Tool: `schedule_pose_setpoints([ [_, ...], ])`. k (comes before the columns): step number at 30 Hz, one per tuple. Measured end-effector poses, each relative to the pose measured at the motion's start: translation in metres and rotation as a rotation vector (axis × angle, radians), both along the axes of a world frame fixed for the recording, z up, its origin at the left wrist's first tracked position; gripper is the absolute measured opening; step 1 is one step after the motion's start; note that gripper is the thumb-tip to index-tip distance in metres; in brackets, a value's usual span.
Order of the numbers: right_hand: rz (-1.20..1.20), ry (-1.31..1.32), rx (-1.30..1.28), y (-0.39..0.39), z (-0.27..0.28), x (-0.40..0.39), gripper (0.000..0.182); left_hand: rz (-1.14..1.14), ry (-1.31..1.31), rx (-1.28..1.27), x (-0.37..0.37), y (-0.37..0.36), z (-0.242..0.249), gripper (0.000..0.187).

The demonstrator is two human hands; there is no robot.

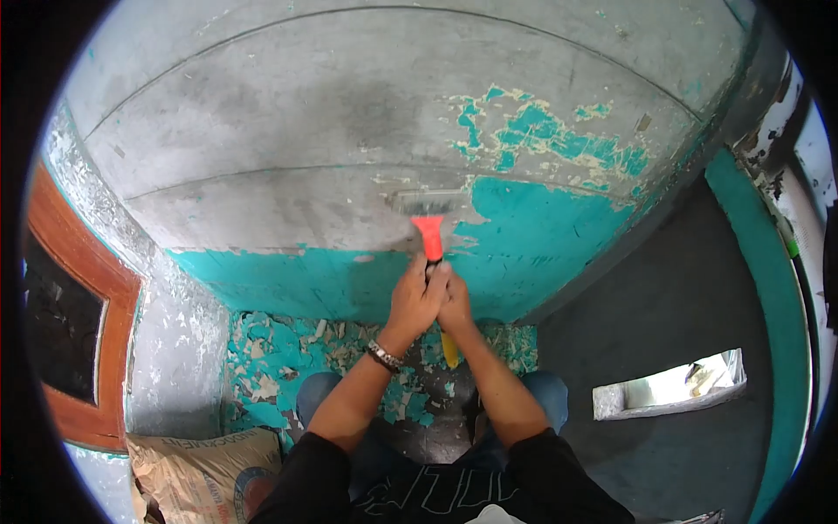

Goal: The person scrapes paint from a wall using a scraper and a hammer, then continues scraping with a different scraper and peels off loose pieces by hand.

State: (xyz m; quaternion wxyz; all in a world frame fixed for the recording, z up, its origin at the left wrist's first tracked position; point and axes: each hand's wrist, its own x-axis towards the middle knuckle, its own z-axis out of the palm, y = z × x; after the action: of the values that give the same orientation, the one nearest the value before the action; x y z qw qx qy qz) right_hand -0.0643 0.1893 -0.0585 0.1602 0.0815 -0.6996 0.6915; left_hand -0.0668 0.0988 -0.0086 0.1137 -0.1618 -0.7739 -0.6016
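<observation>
Both hands are wrapped round the dark handle of a paint scraper (428, 237) with a red neck and a wide metal blade. My left hand (414, 301), with a bracelet at the wrist, overlaps my right hand (454, 304) on the grip. The blade lies at the grey wall (262, 131), slightly blurred, just left of a patch of turquoise paint (550, 223). A yellow piece (449, 351) shows below the hands, in line with the handle. Turquoise paint also runs along the wall's lower part, and ragged flakes of it remain higher up on the right.
Peeled paint chips (271, 354) cover the floor at the wall's foot, around my knees. A brown paper cement sack (205, 472) lies at the lower left, below a wooden frame (113, 349). On the right, a dark wall (655, 288) has a slot-like opening (668, 389).
</observation>
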Motion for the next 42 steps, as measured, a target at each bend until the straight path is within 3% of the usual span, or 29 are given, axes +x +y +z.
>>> schedule_pose_setpoints([
  [2,-0.035,0.012,-0.005,0.001,-0.004,-0.002,0.019,-0.022,-0.053,0.035,0.002,-0.001,-0.008,0.028],
  [5,0.044,-0.036,0.053,0.008,0.014,0.0,0.021,-0.016,-0.046,0.024,-0.002,0.0,0.018,0.027],
  [8,0.012,-0.022,0.126,0.007,0.012,0.0,0.022,-0.003,0.022,0.029,0.001,0.001,-0.005,0.026],
  [10,-0.028,0.0,0.036,0.003,-0.011,0.007,0.023,-0.013,0.012,0.033,0.003,0.002,-0.019,0.026],
  [16,-0.077,-0.078,0.168,0.008,0.018,0.011,0.02,-0.058,-0.05,0.11,0.001,0.007,-0.013,0.025],
  [22,-0.063,-0.103,0.208,0.019,-0.002,0.014,0.03,-0.074,-0.06,0.18,0.01,0.014,-0.018,0.023],
  [27,-0.017,-0.204,0.315,0.045,0.021,0.025,0.031,-0.184,-0.17,0.321,0.017,0.03,-0.02,0.022],
  [33,-0.042,-0.157,0.428,0.054,0.04,0.026,0.031,-0.142,-0.106,0.406,0.009,0.048,-0.033,0.023],
  [42,-0.103,-0.167,0.498,0.045,0.042,0.023,0.029,-0.127,-0.091,0.333,0.007,0.039,-0.024,0.022],
])
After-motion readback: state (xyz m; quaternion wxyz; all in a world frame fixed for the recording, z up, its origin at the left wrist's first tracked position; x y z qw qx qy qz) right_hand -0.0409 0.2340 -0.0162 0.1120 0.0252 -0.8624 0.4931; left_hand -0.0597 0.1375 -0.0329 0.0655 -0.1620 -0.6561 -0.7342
